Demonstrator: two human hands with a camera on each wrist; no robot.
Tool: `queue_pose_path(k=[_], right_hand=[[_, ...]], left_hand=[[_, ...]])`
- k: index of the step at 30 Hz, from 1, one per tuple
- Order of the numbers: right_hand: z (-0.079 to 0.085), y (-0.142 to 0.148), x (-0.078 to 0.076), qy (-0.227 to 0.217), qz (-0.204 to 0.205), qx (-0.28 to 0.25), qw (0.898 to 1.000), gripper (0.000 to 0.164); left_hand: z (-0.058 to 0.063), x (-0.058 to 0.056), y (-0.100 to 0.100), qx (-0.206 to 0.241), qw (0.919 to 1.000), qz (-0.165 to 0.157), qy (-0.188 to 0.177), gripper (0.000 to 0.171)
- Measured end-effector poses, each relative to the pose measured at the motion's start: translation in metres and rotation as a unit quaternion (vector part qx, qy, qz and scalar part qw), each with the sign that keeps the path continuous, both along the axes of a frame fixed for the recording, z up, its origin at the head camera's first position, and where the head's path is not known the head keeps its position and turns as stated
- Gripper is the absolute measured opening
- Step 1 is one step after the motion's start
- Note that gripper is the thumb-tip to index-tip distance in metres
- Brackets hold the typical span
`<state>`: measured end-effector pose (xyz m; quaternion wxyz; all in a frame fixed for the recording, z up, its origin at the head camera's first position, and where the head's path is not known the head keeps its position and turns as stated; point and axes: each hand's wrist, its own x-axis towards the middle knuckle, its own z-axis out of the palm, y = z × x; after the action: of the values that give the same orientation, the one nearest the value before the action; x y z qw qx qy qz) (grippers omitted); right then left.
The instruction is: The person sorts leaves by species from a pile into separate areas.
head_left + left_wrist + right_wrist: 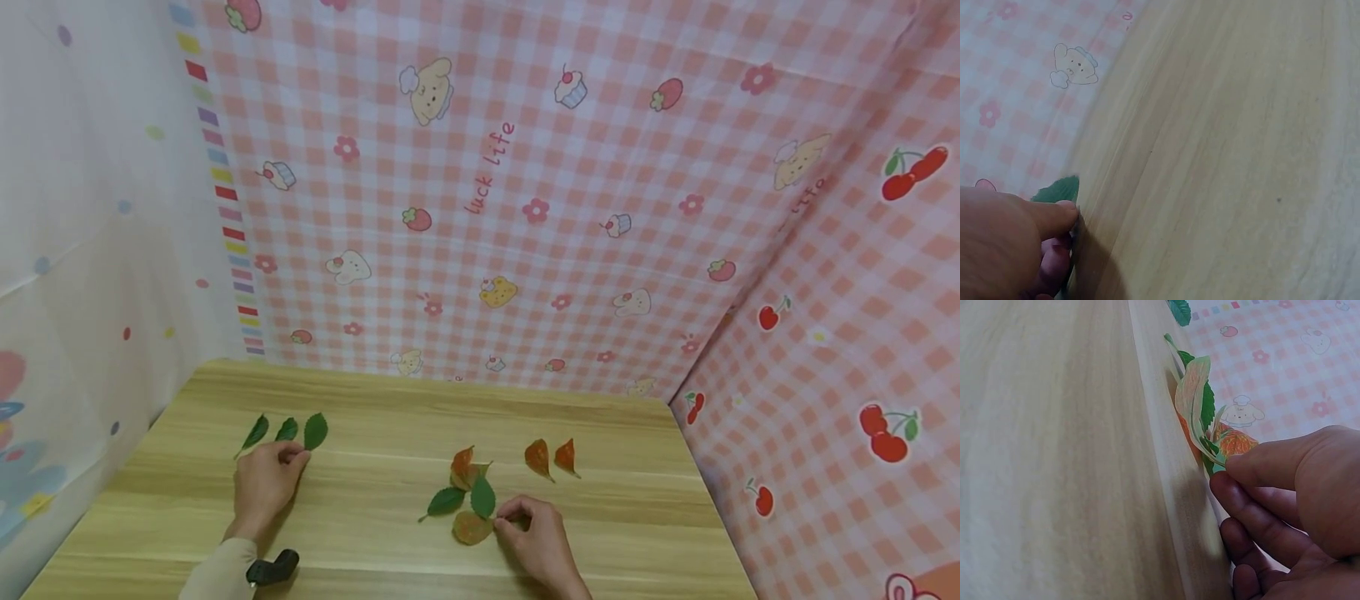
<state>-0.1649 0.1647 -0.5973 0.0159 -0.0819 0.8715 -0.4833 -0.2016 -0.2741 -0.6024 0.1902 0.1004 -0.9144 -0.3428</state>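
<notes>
At the left of the table, my left hand pinches the lower end of a green leaf between thumb and finger. Two other green leaves, one slim and one partly behind the hand, lie beside it. My right hand pinches the stem of an orange-brown leaf, which shows its pale curled side in the right wrist view. Close around that leaf are two green leaves, one pointing left and one upright, with a red-orange leaf behind them.
Two more orange leaves lie toward the back right of the wooden table. A pink checked cloth hangs along the back edge, and other cloths line both sides. A black device sits at my left wrist.
</notes>
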Motion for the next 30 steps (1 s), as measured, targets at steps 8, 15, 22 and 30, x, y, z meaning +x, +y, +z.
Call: queue_pose_path(k=[8, 15, 22, 30], right_hand=[[0.0002, -0.0001, 0.0009, 0.000, 0.001, 0.001, 1.000, 0.005], [0.0001, -0.0003, 0.0007, 0.001, 0.000, 0.006, 1.000, 0.006], [0.0004, -0.0004, 0.0008, -0.004, -0.001, -0.002, 1.000, 0.006], [0.0015, 0.0012, 0.0035, -0.028, 0.021, -0.035, 0.999, 0.006]], left_hand=[[-0.0011, 0.0006, 0.0010, 0.001, 1.0000, 0.008, -0.005, 0.013], [-0.0050, -0.0001, 0.0007, 0.003, 0.9999, 0.014, 0.008, 0.013], [-0.0060, -0.0008, 0.0007, 0.013, 0.9998, 0.017, -0.006, 0.014], [-0.0044, -0.0014, 0.0014, 0.011, 0.9997, 0.013, -0.018, 0.016]])
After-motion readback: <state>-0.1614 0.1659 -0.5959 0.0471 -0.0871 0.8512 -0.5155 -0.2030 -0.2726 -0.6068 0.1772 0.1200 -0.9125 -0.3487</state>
